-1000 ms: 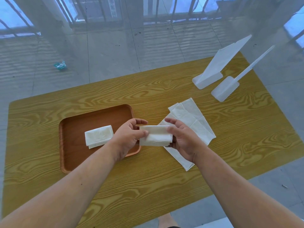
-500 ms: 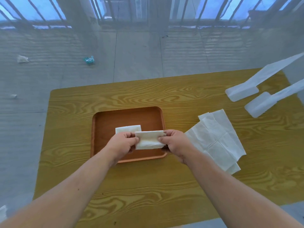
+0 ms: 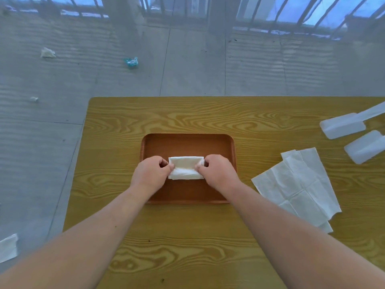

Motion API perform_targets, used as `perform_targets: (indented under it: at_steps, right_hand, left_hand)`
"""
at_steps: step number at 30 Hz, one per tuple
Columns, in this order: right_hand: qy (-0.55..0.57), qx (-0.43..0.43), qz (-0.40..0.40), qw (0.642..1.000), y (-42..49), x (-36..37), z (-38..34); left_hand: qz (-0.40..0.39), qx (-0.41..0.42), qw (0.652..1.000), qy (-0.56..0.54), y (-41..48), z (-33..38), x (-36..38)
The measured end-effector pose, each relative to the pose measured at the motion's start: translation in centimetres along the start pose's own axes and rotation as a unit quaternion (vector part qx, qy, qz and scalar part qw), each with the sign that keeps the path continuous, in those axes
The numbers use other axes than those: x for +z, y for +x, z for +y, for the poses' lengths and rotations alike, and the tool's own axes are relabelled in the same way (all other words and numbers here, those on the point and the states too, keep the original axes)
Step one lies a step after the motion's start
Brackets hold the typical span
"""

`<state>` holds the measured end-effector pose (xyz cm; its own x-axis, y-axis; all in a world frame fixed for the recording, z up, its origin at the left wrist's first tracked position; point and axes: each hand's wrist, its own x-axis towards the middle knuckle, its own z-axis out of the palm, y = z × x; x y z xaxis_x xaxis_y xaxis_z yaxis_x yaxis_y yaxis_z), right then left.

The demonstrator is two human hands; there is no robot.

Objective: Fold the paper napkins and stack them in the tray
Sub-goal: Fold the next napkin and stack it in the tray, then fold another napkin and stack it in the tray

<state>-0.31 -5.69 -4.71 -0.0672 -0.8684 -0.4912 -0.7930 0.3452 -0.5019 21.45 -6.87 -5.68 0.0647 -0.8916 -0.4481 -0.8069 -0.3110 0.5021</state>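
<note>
Both hands on folded napkin (image 3: 186, 167), over tray (image 3: 187, 142).
Left hand (image 3: 151, 174) pinches its left end, right hand (image 3: 218, 174) its right end; unfolded napkins (image 3: 298, 184) lie right of tray.

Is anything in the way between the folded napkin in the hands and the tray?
No. The folded white paper napkin, pinched by the left hand and right hand, is already over the brown wooden tray.

Folded napkin (image 3: 186, 167), between both hands (image 3: 216, 171), now over the tray (image 3: 187, 142), atop the earlier one.
</note>
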Motion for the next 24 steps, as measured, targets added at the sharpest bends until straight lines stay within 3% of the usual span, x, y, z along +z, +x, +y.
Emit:
perform_targets:
  at_steps: [8, 13, 17, 24]
  right_hand:
    - [-0.107, -0.044, 0.076, 0.99, -0.8, 1.2, 0.4]
    - [-0.049, -0.093, 0.167, 0.98, -3.3, -0.1, 2.2]
    - [0.003, -0.045, 0.222, 0.974, -6.9, -2.2, 7.8]
    - [-0.016, 0.103, 0.244, 0.964, -14.3, -5.4, 20.1]
  left_hand:
    - [0.041, 0.035, 0.995, 0.079, -0.7, 1.0, 0.6]
    - [0.08, 0.171, 0.978, 0.092, -3.0, 4.1, 1.1]
    - [0.007, 0.294, 0.951, 0.095, -5.3, 8.1, 3.8]
    - [-0.11, 0.378, 0.899, 0.19, -7.9, 14.4, 9.7]
